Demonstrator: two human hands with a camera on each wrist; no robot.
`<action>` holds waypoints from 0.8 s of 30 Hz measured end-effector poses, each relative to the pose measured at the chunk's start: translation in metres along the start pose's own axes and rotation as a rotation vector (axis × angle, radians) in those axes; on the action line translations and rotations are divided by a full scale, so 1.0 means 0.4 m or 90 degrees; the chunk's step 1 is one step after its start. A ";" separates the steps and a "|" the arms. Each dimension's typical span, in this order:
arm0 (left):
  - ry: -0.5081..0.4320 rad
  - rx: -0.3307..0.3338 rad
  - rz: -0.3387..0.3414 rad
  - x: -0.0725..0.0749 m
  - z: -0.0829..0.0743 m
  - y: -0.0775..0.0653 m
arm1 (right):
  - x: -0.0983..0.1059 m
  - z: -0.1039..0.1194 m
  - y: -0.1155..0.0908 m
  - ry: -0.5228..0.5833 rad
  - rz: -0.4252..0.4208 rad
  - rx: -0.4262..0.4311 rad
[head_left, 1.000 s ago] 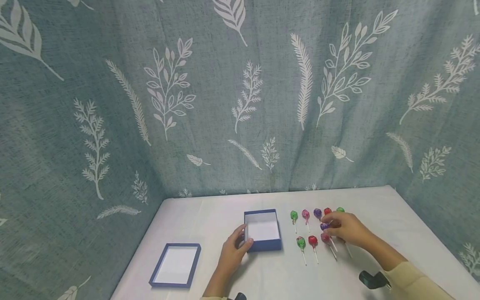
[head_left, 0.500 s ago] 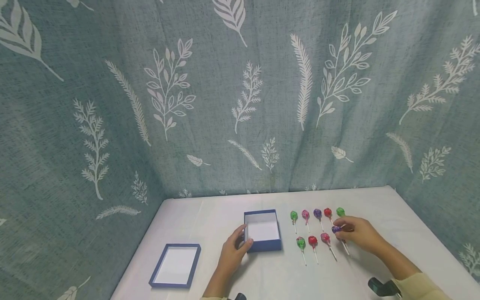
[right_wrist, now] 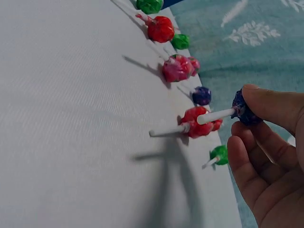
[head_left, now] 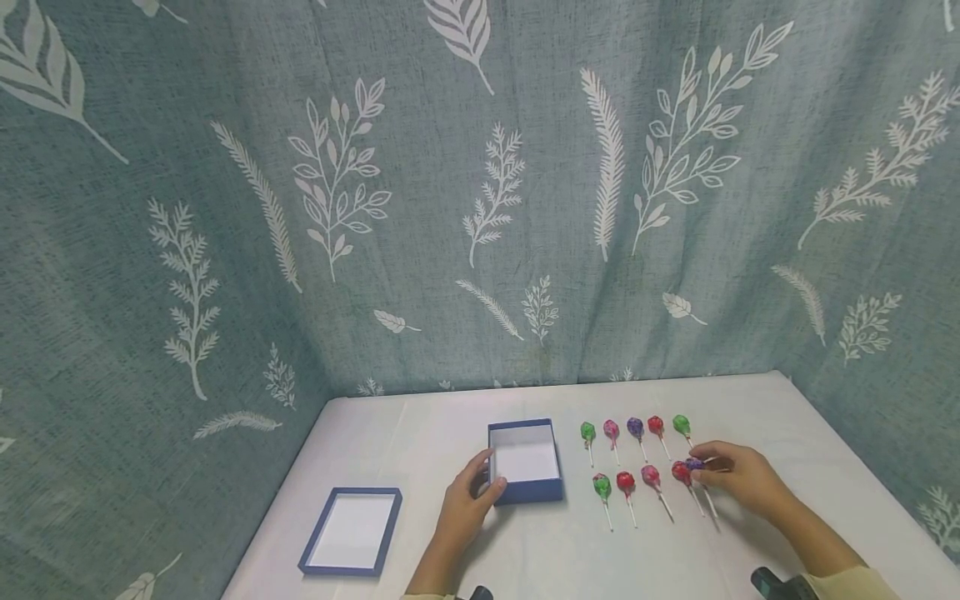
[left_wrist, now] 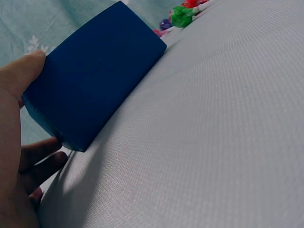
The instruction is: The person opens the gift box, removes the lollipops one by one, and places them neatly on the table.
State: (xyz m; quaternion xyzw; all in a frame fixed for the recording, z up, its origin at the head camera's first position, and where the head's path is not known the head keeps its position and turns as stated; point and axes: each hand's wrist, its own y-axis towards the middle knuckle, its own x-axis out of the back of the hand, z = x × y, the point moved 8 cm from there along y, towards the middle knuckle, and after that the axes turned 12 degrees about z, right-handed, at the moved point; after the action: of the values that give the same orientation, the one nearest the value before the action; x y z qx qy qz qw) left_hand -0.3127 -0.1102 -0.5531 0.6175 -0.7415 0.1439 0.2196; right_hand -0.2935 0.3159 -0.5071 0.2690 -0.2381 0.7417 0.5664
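Note:
My right hand [head_left: 746, 479] pinches a purple-wrapped lollipop [right_wrist: 244, 108] by its round head, between thumb and fingers, the white stick pointing away from the palm. In the head view this lollipop is just right of a red lollipop [head_left: 681, 472], the last of the front row. That row also has a green lollipop [head_left: 602, 486], another red lollipop [head_left: 626, 481] and a pink lollipop [head_left: 651, 476]. My left hand [head_left: 462, 502] holds the blue open box [head_left: 528, 492] at its left side, thumb near the front corner. The box's white inside shows nothing in it.
A blue-rimmed lid [head_left: 341, 572] lies white side up at the left of the white table [head_left: 600, 567]. Behind the front row lies a back row of several lollipops, from a green lollipop [head_left: 588, 431] to another green lollipop [head_left: 681, 423]. A patterned curtain [head_left: 450, 333] surrounds the table.
My right hand has moved to the right with the purple lollipop, from above the pink lollipop to beyond the red one, uncovering both. The left hand and box have stayed put.

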 end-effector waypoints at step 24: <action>0.005 0.000 0.002 0.000 0.002 0.003 | 0.010 -0.109 -0.015 -0.009 -0.019 -0.087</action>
State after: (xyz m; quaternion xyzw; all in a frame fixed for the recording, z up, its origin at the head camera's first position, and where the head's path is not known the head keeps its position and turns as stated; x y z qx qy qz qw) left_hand -0.3140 -0.1105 -0.5538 0.6156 -0.7416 0.1470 0.2225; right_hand -0.2940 0.3491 -0.5365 0.2381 -0.2883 0.7131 0.5930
